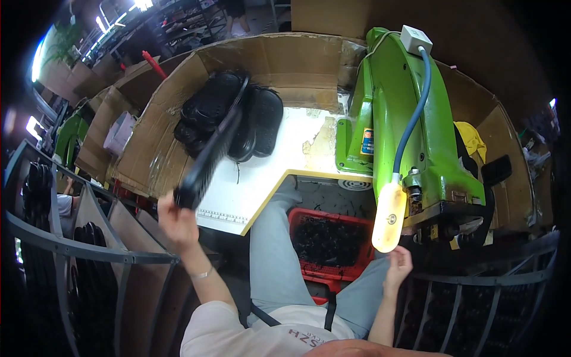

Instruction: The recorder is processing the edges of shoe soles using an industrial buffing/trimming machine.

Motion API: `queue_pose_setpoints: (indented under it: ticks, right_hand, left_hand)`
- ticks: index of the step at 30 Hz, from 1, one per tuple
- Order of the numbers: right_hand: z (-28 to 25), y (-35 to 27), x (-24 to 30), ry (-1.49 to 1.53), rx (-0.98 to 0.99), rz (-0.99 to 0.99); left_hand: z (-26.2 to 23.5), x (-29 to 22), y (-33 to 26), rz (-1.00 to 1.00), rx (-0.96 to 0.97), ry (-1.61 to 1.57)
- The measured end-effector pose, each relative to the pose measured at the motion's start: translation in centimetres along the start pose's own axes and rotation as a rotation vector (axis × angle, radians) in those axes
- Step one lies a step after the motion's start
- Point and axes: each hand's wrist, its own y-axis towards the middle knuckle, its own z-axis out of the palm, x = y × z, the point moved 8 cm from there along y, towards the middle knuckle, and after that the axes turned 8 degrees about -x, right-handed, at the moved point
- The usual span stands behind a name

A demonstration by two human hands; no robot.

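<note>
Black sole (205, 163) tilts from the left hand (178, 225), gripped at one end. Under the glowing lamp (389, 221), the right hand (399, 266) curls; its grip I cannot tell.

A white shirt (208, 332) tops pale blue trousers (269, 256).

The left hand (177, 227) grips with curled fingers, the left forearm (209, 285) angled forward and outward; the right hand (399, 266) has bent fingers, the right forearm (386, 312) pointing forward.
</note>
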Motion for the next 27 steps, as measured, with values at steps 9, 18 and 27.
queue_pose_setpoints:
  ticks: [9, 18, 27]
  right_hand:
    - [11.5, -5.2, 3.9, 0.863, 0.456, 0.372]
    - [-1.7, 2.2, 10.1, 0.624, -0.109, -0.17]
    - [0.3, 3.7, 10.0, 0.446, -0.079, -0.274]
  left_hand:
    - [8.3, 4.2, -16.7, -0.871, 0.26, -0.533]
    - [23.5, 4.0, -21.1, -0.862, 0.535, -0.398]
    - [23.6, 4.9, -18.0, -0.594, 0.498, -0.195]
